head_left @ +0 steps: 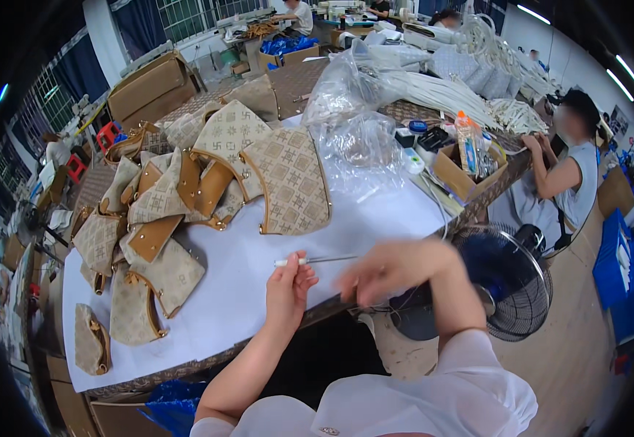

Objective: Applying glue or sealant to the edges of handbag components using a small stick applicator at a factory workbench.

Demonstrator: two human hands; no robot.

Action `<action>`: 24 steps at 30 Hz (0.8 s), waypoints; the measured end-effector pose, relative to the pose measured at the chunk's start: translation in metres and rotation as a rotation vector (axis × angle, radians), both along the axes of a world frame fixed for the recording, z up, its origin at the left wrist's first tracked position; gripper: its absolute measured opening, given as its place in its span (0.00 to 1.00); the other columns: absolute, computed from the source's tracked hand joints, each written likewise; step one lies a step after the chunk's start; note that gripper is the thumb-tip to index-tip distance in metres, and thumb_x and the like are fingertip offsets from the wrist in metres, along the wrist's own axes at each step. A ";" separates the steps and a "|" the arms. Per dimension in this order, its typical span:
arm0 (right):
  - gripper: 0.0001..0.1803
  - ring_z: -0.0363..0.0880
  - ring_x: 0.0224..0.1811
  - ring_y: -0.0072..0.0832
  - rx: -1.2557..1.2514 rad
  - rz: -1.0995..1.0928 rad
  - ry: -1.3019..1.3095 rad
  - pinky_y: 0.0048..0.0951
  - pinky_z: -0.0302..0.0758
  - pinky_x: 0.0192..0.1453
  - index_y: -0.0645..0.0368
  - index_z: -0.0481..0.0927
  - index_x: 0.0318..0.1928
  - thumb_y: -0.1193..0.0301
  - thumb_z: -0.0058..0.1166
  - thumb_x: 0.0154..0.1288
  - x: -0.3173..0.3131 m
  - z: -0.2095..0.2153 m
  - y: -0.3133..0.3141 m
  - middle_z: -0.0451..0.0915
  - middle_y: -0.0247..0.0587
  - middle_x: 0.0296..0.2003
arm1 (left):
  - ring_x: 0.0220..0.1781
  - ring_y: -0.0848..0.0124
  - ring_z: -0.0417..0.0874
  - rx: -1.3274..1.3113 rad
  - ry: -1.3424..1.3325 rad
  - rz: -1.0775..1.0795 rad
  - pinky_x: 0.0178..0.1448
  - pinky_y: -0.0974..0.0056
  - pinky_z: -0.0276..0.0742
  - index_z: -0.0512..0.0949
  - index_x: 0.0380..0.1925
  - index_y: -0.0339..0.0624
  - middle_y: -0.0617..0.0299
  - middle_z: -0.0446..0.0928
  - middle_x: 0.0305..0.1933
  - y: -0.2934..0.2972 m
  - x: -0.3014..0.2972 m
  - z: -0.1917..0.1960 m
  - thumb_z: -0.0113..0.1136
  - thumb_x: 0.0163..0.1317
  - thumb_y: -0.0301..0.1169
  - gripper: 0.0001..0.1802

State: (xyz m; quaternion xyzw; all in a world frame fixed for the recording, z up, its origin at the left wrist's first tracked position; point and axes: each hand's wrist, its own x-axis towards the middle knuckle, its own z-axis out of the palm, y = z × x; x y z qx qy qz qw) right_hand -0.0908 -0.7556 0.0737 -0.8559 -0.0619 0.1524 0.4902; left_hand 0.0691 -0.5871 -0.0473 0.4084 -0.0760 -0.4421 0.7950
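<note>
Mid-frame, a white-handled metal rod [331, 258] was pinched by the left hand [288, 286]. The right hand [391, 269], its grip too blurred to tell, risked being poked by a slip.

Slim hand tool [321, 259], comprising a short white handle [281, 263] and a straight, thin, grey shaft [334, 258]. The handle is pinched in the fingers of the left hand [290, 285]; the shaft extends rightward, nearly level in this view, over the counter [149, 380], toward the blurred right hand [397, 271], where contact is indeterminable.
</note>
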 end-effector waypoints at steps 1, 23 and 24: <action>0.18 0.85 0.43 0.24 0.092 -0.158 -0.157 0.29 0.79 0.52 0.58 0.79 0.56 0.70 0.59 0.66 0.007 0.013 -0.027 0.85 0.36 0.46 | 0.32 0.76 0.79 0.028 0.007 -0.026 0.41 0.67 0.80 0.76 0.49 0.35 0.65 0.78 0.31 -0.002 0.002 -0.007 0.53 0.74 0.38 0.16; 0.17 0.82 0.26 0.34 -1.326 -1.181 -1.255 0.39 0.76 0.35 0.50 0.85 0.24 0.61 0.47 0.66 0.236 0.178 -0.386 0.82 0.37 0.21 | 0.38 0.71 0.80 0.070 -0.066 -0.123 0.41 0.62 0.79 0.75 0.52 0.35 0.59 0.78 0.38 -0.007 0.011 -0.028 0.50 0.75 0.36 0.16; 0.14 0.82 0.26 0.35 -0.864 -1.151 -1.269 0.37 0.77 0.35 0.53 0.84 0.28 0.62 0.49 0.66 0.232 0.203 -0.371 0.82 0.38 0.23 | 0.39 0.71 0.80 0.092 -0.067 -0.128 0.41 0.62 0.79 0.74 0.54 0.35 0.58 0.79 0.40 -0.008 0.012 -0.030 0.50 0.75 0.36 0.16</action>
